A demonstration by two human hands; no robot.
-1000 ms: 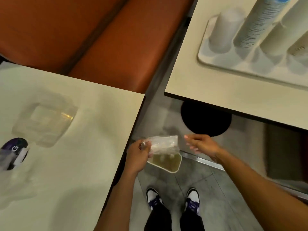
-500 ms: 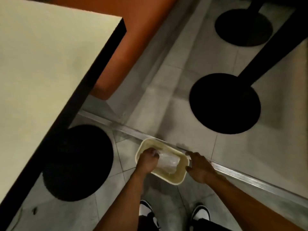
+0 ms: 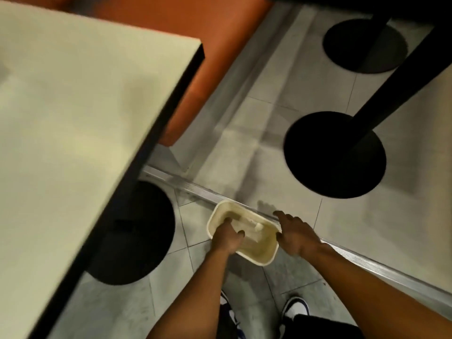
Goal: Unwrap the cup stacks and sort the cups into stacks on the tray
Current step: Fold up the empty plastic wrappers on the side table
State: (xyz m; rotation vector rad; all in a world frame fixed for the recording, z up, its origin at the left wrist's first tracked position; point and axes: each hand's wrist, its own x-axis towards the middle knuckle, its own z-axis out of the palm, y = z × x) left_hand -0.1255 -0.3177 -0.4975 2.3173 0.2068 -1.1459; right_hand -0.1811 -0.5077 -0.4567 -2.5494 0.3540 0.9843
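A cream waste bin (image 3: 265, 261) stands on the tiled floor in front of my feet. The crumpled clear plastic wrap (image 3: 252, 228) lies inside it. My left hand (image 3: 227, 237) reaches down into the bin's left side, fingers loosely extended, and the wrap sits just right of them, apart from the thumb. My right hand (image 3: 297, 237) hovers by the bin's right rim with fingers spread, holding nothing. Neither the cups nor the tray are in view.
A cream table (image 3: 73, 130) with a black edge fills the left, with an orange bench seat (image 3: 203, 57) beyond it. Black round table bases (image 3: 335, 155) (image 3: 137, 233) sit on the floor. A metal floor strip (image 3: 367, 260) runs behind the bin. My shoes (image 3: 294, 308) are below.
I bent from the tabletops down to the floor bin. My left hand carried the wrap into the bin and has let it go. My right hand came to the bin's right rim.
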